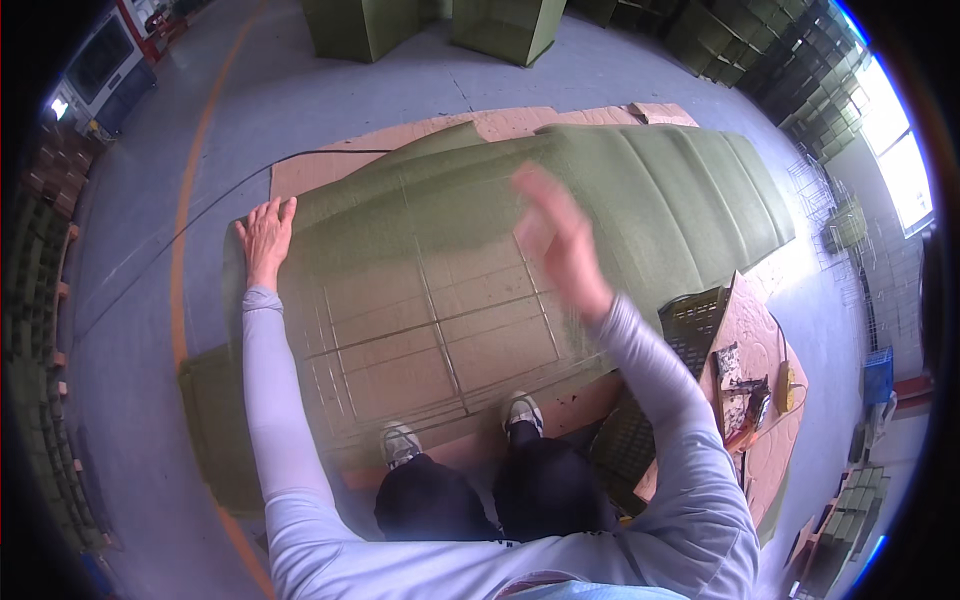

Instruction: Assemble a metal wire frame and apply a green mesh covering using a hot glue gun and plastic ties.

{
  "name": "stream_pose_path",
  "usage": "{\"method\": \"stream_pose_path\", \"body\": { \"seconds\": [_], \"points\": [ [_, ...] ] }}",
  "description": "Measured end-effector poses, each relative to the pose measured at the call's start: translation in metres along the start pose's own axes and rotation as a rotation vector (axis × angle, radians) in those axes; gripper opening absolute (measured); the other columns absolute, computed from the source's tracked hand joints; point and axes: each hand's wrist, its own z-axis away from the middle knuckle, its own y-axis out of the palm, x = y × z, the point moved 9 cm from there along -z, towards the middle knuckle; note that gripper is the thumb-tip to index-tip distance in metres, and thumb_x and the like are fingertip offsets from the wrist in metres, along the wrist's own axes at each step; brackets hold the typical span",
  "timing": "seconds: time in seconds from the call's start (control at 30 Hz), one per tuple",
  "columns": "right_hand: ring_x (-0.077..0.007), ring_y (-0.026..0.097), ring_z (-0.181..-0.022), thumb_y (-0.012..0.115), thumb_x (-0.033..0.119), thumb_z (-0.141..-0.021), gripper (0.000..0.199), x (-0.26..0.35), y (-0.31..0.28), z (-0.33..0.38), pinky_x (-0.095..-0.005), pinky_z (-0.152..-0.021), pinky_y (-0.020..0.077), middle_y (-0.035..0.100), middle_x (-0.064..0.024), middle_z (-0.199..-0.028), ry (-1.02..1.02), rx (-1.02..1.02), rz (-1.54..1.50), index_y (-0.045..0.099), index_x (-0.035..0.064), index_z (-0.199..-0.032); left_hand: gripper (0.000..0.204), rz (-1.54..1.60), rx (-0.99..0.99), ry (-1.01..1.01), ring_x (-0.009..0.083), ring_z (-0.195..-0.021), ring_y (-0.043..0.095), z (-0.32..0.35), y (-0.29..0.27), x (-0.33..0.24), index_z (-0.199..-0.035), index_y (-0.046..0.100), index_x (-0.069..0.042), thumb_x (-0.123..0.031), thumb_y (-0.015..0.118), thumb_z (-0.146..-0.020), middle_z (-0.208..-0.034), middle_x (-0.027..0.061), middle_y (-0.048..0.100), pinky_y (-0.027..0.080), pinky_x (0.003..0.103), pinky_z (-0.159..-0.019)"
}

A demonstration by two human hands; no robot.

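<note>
A thin green sheet [450,215] is spread over the low work surface in front of me; it looks sheer in its near part. Flat on the sheet's far left corner lies my left hand [266,238], fingers stretched out. My right hand [568,240] is over the sheet's right half, smeared by motion, so its fingers and any contact are unclear. Between my arms, a wire frame [437,325] of crossing rods shows at the near middle, apparently through the sheet. Folded or layered green material [690,200] with ridges extends to the right.
Cardboard [330,172] lies underneath. At my right, a dark green perforated crate [690,325] stands beside a cardboard piece [790,365] bearing tools, including a yellow-handled one [787,385]. A black cable [240,185] crosses the floor. Green boxes [365,28] stand beyond; wire frames [830,215] are at right.
</note>
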Motion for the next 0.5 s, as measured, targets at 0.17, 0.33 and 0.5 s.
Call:
{"method": "stream_pose_path", "body": {
  "seconds": [0.17, 0.33, 0.5],
  "points": [
    [-0.0299, 0.063, -0.094, 0.064, 0.031, -0.087, 0.040, -0.013, -0.237, -0.145, -0.0400, -0.081, 0.0500, 0.065, -0.0195, -0.104, 0.068, -0.569, 1.407, 0.062, -0.0021, -0.108, 0.065, 0.014, 0.010, 0.111, 0.0251, -0.125, 0.046, -0.014, 0.008, -0.029, -0.127, 0.056, -0.010, -0.061, 0.030, -0.094, -0.128, 0.0072, 0.056, 0.019, 0.060, -0.109],
    [-0.0221, 0.064, -0.078, 0.071, 0.029, -0.083, 0.038, -0.101, -0.290, -0.163, -0.0358, -0.066, 0.0521, 0.067, -0.0103, -0.091, 0.421, -0.617, 0.620, 0.066, -0.0032, -0.103, 0.063, 0.043, 0.057, 0.141, 0.0263, -0.124, 0.046, -0.024, 0.017, -0.030, -0.127, 0.056, -0.011, -0.058, 0.030, -0.095, -0.128, 0.0074, 0.056, 0.018, 0.059, -0.110],
    [-0.0192, 0.065, -0.076, 0.077, 0.022, -0.078, 0.039, -0.110, -0.275, -0.162, -0.0346, -0.068, 0.0534, 0.067, -0.0111, -0.093, 0.372, -0.634, 0.567, 0.066, -0.0050, -0.104, 0.059, 0.005, 0.080, 0.091, 0.0276, -0.122, 0.048, -0.023, 0.012, -0.017, -0.125, 0.057, -0.014, -0.057, 0.030, -0.096, -0.125, 0.0059, 0.058, 0.017, 0.057, -0.110]
  ]
}}
